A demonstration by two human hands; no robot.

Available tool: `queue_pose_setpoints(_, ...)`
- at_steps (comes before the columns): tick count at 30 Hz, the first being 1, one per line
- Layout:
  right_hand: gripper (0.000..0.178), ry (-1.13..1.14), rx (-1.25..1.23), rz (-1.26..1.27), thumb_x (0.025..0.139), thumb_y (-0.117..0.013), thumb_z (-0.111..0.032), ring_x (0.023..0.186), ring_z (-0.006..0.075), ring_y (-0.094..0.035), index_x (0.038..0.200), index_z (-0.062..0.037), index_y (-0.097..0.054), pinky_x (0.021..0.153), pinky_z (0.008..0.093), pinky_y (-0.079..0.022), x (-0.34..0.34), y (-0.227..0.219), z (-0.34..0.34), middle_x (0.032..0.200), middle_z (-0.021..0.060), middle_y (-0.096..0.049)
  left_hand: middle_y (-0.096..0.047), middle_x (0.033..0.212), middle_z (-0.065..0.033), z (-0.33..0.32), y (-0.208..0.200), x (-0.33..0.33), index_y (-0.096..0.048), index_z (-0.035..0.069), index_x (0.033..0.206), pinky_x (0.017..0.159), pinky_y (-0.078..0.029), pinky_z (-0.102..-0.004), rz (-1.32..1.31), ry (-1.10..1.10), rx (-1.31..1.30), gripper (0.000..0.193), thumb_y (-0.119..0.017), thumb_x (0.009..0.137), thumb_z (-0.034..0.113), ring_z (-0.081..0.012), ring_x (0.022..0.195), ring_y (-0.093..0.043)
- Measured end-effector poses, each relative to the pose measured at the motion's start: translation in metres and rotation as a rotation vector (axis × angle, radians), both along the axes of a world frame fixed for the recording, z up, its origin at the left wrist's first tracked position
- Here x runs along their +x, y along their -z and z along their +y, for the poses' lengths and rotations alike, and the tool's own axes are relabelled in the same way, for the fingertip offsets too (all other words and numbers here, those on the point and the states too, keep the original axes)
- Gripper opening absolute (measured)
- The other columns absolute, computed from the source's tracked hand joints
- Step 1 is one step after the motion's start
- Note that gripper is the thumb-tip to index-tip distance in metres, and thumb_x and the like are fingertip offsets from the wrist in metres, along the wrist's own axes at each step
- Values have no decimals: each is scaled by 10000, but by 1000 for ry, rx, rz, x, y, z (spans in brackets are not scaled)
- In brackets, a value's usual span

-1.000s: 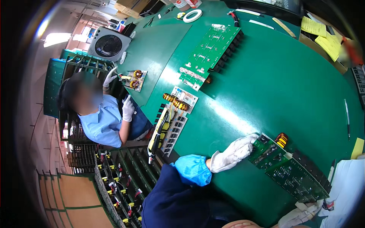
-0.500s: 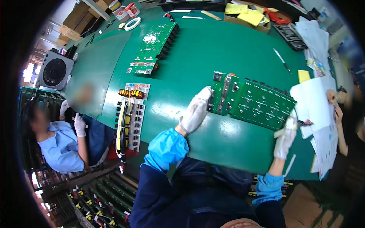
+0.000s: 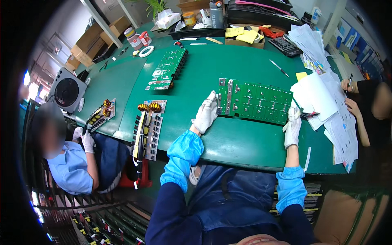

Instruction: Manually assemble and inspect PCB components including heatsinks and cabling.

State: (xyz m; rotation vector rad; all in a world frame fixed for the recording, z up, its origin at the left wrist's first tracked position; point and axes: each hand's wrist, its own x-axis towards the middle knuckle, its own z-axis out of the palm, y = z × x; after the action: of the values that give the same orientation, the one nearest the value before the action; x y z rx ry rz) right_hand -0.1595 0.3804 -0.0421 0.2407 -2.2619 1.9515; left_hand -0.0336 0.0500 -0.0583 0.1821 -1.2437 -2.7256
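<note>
A long green circuit board [image 3: 261,101] is held by its two ends over the green table, its solder side facing up. My left hand [image 3: 205,113], in a white glove, grips the left end beside a strip of silvery metal. On the right end, my gloved right hand [image 3: 292,125] is closed, with dark and red wires [image 3: 309,114] sticking out past it. The fingertips under the board are hidden. To the left, a board with yellow-black coils and black parts [image 3: 148,128] lies at the table's near edge, and another green board [image 3: 166,70] lies solder side up behind it.
A co-worker at the left holds a similar coil-topped board [image 3: 102,115] near a grey fan [image 3: 67,90]. Papers [image 3: 316,100] cover the right side, where another person's hand holds a pen. A calculator [image 3: 286,45], a pen [image 3: 279,68] and a carton with yellow notes [image 3: 245,37] stand farther back.
The held board now lies more level, its right end less tilted down, both hands still on it. The view has lifted. The co-worker at the left now has a board in hand.
</note>
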Motion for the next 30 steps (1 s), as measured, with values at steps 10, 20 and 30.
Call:
queue_pose_setpoints(10, 597, 11, -21, -195, 996, -560, -454, 432, 63, -366, 1374, 2, -492, 354, 243, -267, -5, -9, 2, 802, 9, -478, -621, 1237, -119, 4, -17, -6, -591, -10, 1260, 994, -485, -352, -170, -225, -320, 453, -458, 1069, 380, -219, 1125, -595)
queue_pose_setpoints(20, 577, -14, 398, 127, 1042, -466, -365, 1191, 264, -548, 1410, 79, -464, 1050, 333, -388, 2, -31, -5, 1289, 193, -594, -609, 1317, -144, -21, -67, -58, -602, -29, 1290, 1127, -354, -333, 13, -61, -657, 632, -347, 1071, 506, -233, 1266, -534)
queue_pose_setpoints(30, 283, 14, 265, -172, 1042, -492, -278, 711, 87, -534, 1058, -18, -601, 647, 250, -445, -67, -74, -28, 857, 18, -587, -477, 1465, -128, -11, -26, -55, -284, 103, 1576, 1123, -328, -294, -65, -153, -608, 577, -293, 1096, 422, -198, 1325, -453)
